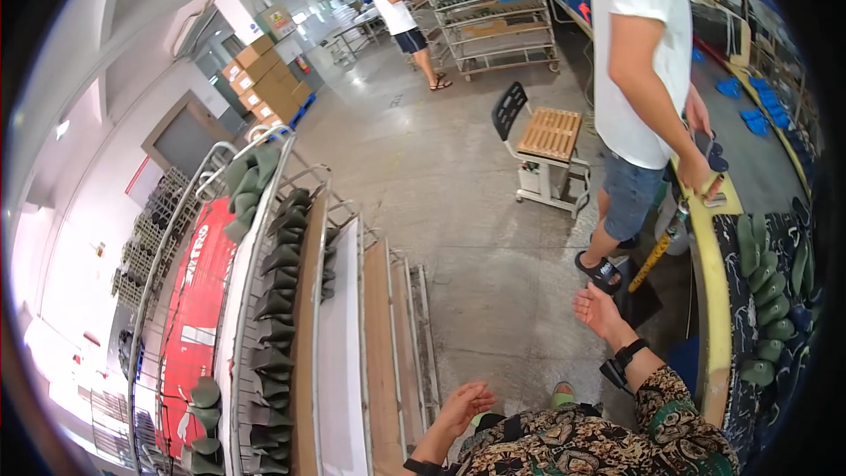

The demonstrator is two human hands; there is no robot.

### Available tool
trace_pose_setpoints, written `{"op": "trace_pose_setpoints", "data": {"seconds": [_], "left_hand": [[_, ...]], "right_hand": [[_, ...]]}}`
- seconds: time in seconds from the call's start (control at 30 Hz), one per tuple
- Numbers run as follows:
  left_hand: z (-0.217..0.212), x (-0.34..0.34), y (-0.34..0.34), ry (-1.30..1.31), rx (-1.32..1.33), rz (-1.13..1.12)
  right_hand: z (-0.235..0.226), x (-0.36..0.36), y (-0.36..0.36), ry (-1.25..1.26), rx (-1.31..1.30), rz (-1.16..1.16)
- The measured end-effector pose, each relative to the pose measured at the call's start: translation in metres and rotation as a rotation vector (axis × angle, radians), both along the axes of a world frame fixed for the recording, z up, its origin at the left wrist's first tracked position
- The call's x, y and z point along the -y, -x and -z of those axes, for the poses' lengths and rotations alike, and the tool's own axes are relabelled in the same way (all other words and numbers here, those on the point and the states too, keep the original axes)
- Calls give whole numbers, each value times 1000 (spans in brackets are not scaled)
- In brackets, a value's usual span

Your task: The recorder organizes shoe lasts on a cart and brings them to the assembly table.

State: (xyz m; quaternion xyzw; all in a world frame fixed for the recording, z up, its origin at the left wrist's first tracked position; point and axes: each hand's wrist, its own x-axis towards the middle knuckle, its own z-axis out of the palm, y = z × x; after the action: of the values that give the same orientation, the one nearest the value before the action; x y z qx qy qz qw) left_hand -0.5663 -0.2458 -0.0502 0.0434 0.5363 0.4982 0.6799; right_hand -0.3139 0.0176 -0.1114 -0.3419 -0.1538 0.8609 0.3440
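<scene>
My left hand [467, 405] hangs low at the centre, beside the shelved rack, with its fingers loosely stretched and nothing in it. My right hand [600, 310] is held out farther ahead, over the floor near the co-worker's sandal [599, 271]. Its palm is turned up, the fingers part-bent and apart, and it is empty. A black band with a small box [624, 364] sits on my right wrist. Neither hand touches anything. To the right, green shoe-shaped pieces [772, 308] lie in a row on a dark patterned surface along the yellow-edged bench [718, 300].
A metal rack [330, 344] at left carries rows of grey-green shoe-shaped pieces [280, 282]. A co-worker [643, 79] stands at the bench, hands on a tool. Ahead are a slatted-seat chair [551, 134], a wheeled rack [493, 22], another person [401, 13] and stacked cartons [264, 79].
</scene>
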Motion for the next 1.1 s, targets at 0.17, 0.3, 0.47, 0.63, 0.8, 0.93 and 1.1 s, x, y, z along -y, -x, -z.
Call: {"op": "trace_pose_setpoints", "data": {"seconds": [0.17, 0.3, 0.47, 0.63, 0.8, 0.93, 1.1], "left_hand": [[1, 49, 40, -46, 17, -177], [-20, 85, 73, -198, -59, -203], [-64, 150, 111, -207, -273, -332], [-58, 212, 113, -248, -375, -546], [-60, 238, 90, -254, -480, -671], [-68, 268, 57, -226, -542, -795], [-168, 311, 14, -62, -722, -642]], "right_hand": [[-50, 25, 108, -90, -40, -334], [-117, 56, 203, -183, -124, -543], [-232, 124, 339, -738, -262, -964], [-354, 204, 425, -1201, -430, -1309], [-425, 291, 494, -2257, -354, -1471], [-396, 366, 539, -2708, -280, -1449], [-400, 379, 546, -3045, -227, -1391]]}}
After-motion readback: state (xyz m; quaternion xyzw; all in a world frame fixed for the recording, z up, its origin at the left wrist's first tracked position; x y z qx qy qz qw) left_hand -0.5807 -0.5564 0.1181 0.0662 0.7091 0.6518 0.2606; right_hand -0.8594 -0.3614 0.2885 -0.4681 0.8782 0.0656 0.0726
